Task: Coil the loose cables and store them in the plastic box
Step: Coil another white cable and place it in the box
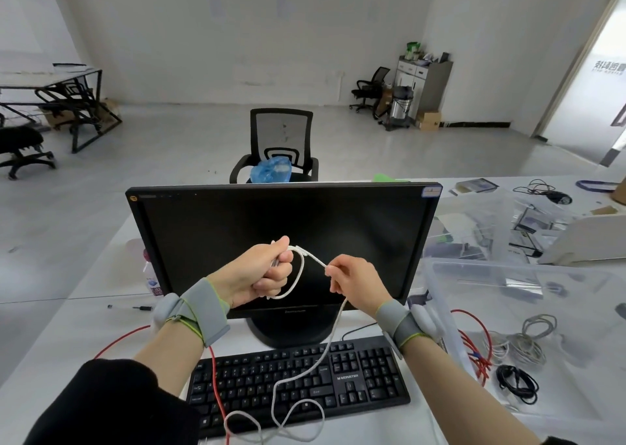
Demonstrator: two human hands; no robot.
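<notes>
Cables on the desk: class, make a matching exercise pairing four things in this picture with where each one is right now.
Things:
1. white cable
2. red cable
3. black cable
4. plastic box

Places:
A. right of the monitor
B. coiled on the table, far right
C. held in both hands
D. lying across the keyboard's left side

Pairs: 1-C, 2-D, 3-B, 4-A

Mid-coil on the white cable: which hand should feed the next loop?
Right. The right hand pinches the white cable on its free run, trailing down over the keyboard. The left hand is fisted around the finished loop, so it should probably anchor.
</notes>
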